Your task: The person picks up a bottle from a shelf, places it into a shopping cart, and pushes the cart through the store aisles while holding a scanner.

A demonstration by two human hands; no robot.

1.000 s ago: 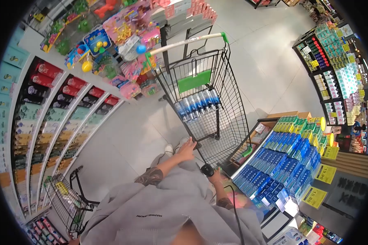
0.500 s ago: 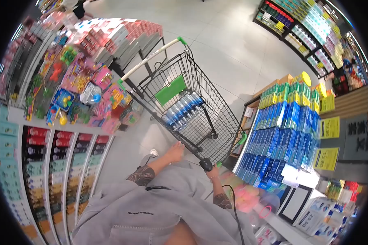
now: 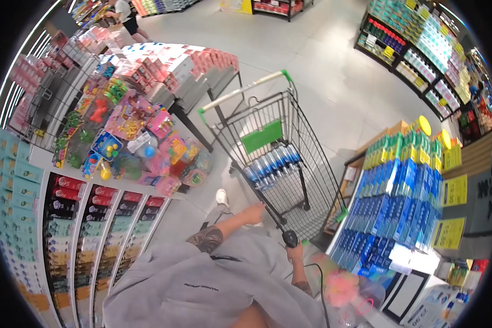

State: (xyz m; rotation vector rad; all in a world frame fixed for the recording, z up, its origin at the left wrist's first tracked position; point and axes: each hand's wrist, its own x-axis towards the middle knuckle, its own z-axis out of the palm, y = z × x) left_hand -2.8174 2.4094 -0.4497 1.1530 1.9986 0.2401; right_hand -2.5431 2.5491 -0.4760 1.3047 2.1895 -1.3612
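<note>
A wire shopping cart stands before me, its pale handle with green ends at the far left. Inside lies a pack of clear bottles with blue labels, below a green panel. My left hand is closed on the cart's near side rim. My right hand is closed at the near corner, against a black rounded device; its fingers are partly hidden. A black cable runs down beside the right forearm.
Packaged toys hang on a display at left, above shelves of stacked goods. Blue boxes with yellow price tags stand close on the right. A person is at the upper left. Grey floor stretches beyond the cart.
The cart, both hands and the surrounding shelves have shifted right and somewhat down in view. Both hands stay at the cart's near edge. More of the far aisle and the person shows.
</note>
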